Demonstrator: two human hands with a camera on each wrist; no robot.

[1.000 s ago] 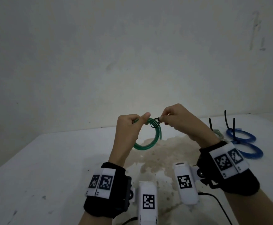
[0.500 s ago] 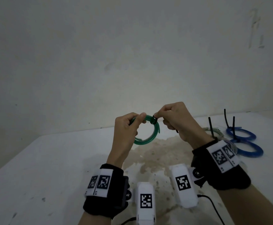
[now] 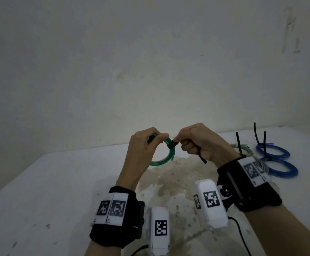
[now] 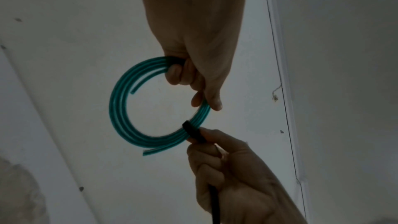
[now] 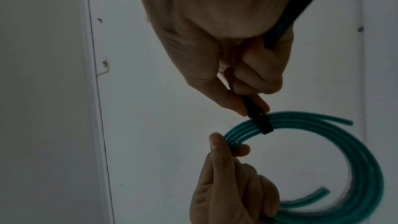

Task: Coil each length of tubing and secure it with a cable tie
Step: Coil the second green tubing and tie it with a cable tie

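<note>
The left hand (image 3: 144, 145) was raised with curled, gripping fingers; just beside it, the right hand (image 3: 199, 143) pinched with thumb and forefinger.

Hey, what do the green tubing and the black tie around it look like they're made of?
The green tubing looks like flexible plastic, probably PVC or silicone: it bends into smooth loops, and its slightly translucent skin shows a pale streak of sheen. The black tie appears to be matte nylon-type plastic: a thin flat strap, wrapped tight around the strands, with a stiff tail running up through the right hand. Dim light leaves both uncertain.
</note>
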